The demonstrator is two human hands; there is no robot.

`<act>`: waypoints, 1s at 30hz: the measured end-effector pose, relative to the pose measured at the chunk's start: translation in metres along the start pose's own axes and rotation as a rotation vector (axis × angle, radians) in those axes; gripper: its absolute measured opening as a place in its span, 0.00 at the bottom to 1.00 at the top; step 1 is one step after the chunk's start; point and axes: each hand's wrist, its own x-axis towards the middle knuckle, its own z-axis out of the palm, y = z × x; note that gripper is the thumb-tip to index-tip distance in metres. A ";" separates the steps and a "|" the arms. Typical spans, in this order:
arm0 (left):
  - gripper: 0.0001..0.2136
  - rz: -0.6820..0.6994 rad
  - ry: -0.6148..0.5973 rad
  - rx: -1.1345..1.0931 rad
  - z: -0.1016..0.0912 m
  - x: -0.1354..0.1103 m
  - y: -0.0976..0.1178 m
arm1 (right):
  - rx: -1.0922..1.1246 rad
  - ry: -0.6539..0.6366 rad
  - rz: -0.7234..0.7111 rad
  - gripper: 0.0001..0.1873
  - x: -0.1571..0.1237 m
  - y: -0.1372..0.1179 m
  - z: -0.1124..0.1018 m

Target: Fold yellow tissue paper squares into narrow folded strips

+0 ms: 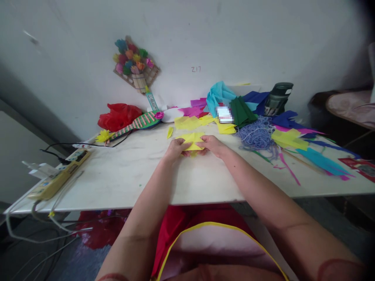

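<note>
A piece of yellow crepe paper [193, 139] is stretched between my two hands, just above the white table [117, 171]. My left hand [176, 148] pinches its left edge, thumb on top. On the right edge, the thumb and fingers of my right hand [213, 145] close in the same way. Some fingertips are hidden beneath the sheet. Behind my hands lie more yellow paper sheets [187, 122] and a small rolled yellow piece [170, 132].
A power strip [60, 175] with cables lies at the left edge. Behind it are a green pipa-shaped craft [143, 121] and a red plastic bag [118, 117]. Tangled purple yarn [256, 132], a dark bottle [278, 99] and blue paper strips [322, 160] lie to the right.
</note>
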 end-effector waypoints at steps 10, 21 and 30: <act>0.16 -0.081 -0.011 -0.032 0.008 -0.001 0.003 | 0.006 0.121 -0.012 0.10 0.003 0.002 0.004; 0.18 -0.010 -0.034 -0.139 0.005 0.001 -0.001 | 0.044 0.047 -0.039 0.14 0.001 0.001 0.002; 0.18 -0.039 -0.026 -0.290 0.000 0.000 -0.001 | 0.138 0.016 -0.073 0.19 0.002 0.003 0.001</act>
